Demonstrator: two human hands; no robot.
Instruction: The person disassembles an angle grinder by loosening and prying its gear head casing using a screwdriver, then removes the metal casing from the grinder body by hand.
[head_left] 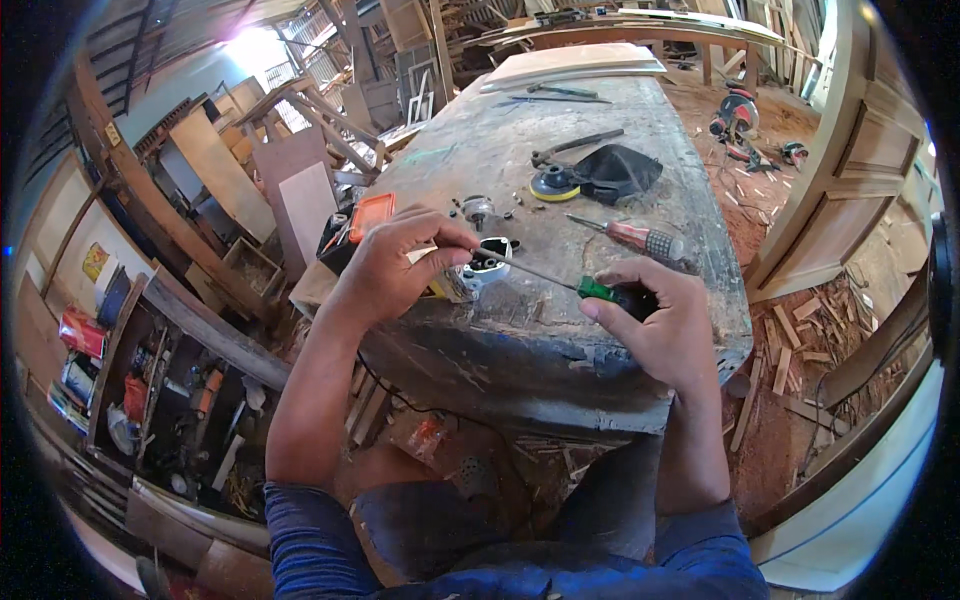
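Observation:
A screwdriver with a green and black handle lies across between my two hands. My right hand is closed round its handle. The thumb and forefinger of my left hand pinch the far end of the shaft, so the tip is hidden. Just behind the shaft a silvery metal housing with a dark hollow stands on the bench near its front edge. Beyond it sits a small round metal part among a few tiny pieces. A second screwdriver with a red and clear handle rests to the right.
The worn workbench also bears a yellow-edged sanding pad, a black dust bag, pliers and boards. An orange box stands left of my left hand. Panelled door at right; wood scraps litter the floor.

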